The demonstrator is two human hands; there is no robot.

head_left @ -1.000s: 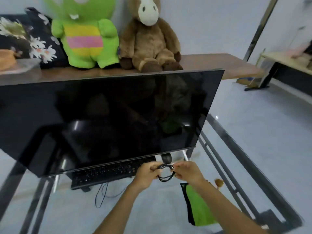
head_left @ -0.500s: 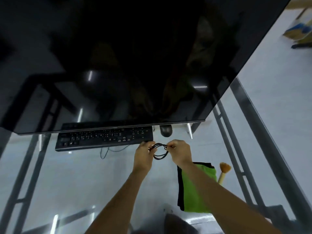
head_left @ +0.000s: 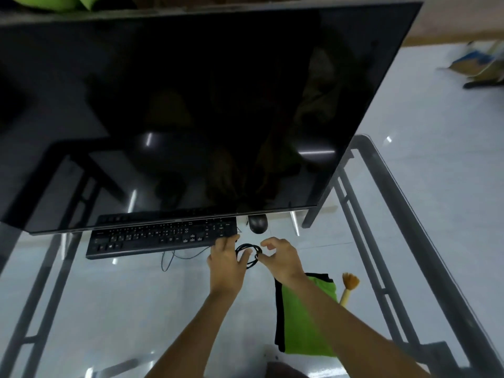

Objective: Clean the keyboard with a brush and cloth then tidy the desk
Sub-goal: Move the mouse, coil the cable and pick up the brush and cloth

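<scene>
A black keyboard [head_left: 161,236] lies on the glass desk [head_left: 81,309], partly under the big dark monitor [head_left: 191,110]. Just right of the keyboard, my left hand [head_left: 226,261] and my right hand [head_left: 282,259] both pinch a small coil of black cable [head_left: 248,253] between them. A black mouse [head_left: 257,224] sits beyond the coil, under the monitor's edge. To the right of my right forearm lies a green cloth with a black border [head_left: 302,317], and beside it a brush with a pale handle and tan bristles [head_left: 348,289].
A loose black cable [head_left: 174,259] trails from the keyboard's front edge. The desk's grey metal frame [head_left: 395,241] runs along the right side, with white floor seen through the glass. Green plush toys [head_left: 54,1] peek over the monitor's top.
The view tipped down from the plush toys and shelf to the desk. My hands stayed together on the cable coil; my right fingers have spread a little.
</scene>
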